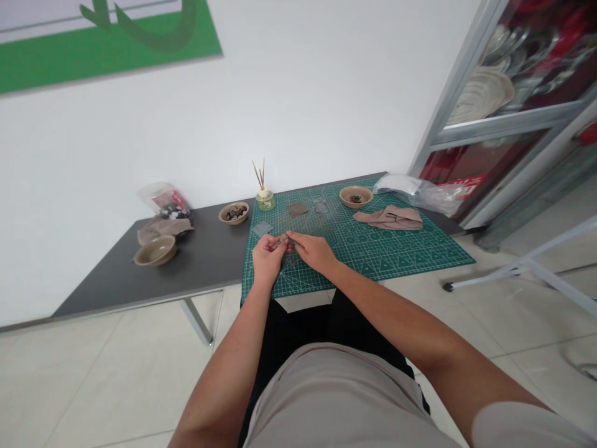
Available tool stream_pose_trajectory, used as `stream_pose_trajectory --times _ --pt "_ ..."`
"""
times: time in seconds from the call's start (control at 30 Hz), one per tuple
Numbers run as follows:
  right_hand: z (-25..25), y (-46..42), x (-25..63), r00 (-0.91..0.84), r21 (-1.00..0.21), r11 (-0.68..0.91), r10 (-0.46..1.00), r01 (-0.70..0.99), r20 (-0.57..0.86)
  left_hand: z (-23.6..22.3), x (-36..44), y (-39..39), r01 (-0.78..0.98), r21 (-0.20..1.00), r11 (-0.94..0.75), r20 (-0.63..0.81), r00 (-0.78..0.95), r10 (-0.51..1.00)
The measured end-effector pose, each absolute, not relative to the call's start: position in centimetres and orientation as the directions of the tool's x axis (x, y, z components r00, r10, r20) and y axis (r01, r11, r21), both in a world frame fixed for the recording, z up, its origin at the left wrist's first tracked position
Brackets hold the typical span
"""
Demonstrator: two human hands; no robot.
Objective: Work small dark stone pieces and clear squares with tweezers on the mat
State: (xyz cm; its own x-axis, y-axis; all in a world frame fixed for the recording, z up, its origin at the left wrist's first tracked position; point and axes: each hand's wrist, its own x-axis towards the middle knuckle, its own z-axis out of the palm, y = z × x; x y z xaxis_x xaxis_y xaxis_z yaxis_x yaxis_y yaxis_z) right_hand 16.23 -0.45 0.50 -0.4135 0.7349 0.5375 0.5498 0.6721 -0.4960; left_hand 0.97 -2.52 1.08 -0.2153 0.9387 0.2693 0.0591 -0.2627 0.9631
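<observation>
Over the front part of the green cutting mat (373, 261), my hands meet at the fingertips. Between them is a small greyish-brown piece (284, 238), mostly covered by fingers; its kind is unclear. My left hand (267, 256) is closed on it with curled fingers. My right hand (313, 250) pinches it from the other side, thumb and fingers together. Just beyond the left hand lie bluish-grey squares (263, 229). Farther back are a flat brown piece (297, 209) and a small grey square (321, 206).
A bowl with dark bits (356, 206) and a crumpled brown cloth (392, 218) lie right, by a plastic bag (422, 190). A reed diffuser (265, 200) stands behind. Leftward are a bowl of dark lumps (234, 222), another bowl (155, 251) and a clear container (161, 196).
</observation>
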Motion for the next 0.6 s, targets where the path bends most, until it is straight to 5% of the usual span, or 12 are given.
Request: stream_pose_trajectory --times 0.2,0.4,0.6 --pt "0.6 -0.62 16.34 -0.407 -0.464 0.695 0.707 0.548 0.579 0.99 1.02 -1.99 0.102 0.962 -0.251 0.267 -0.191 0.944" --pt "0.91 -0.9 16.1 -0.526 -0.367 0.741 0.663 0.562 0.533 1.45 0.94 -2.48 0.336 0.912 -0.233 0.317 -0.218 0.923" --pt "0.85 -0.76 16.11 -0.475 -0.39 0.699 0.703 0.599 0.53 1.19 0.74 -2.44 0.286 0.931 -0.228 0.304 -0.258 0.917"
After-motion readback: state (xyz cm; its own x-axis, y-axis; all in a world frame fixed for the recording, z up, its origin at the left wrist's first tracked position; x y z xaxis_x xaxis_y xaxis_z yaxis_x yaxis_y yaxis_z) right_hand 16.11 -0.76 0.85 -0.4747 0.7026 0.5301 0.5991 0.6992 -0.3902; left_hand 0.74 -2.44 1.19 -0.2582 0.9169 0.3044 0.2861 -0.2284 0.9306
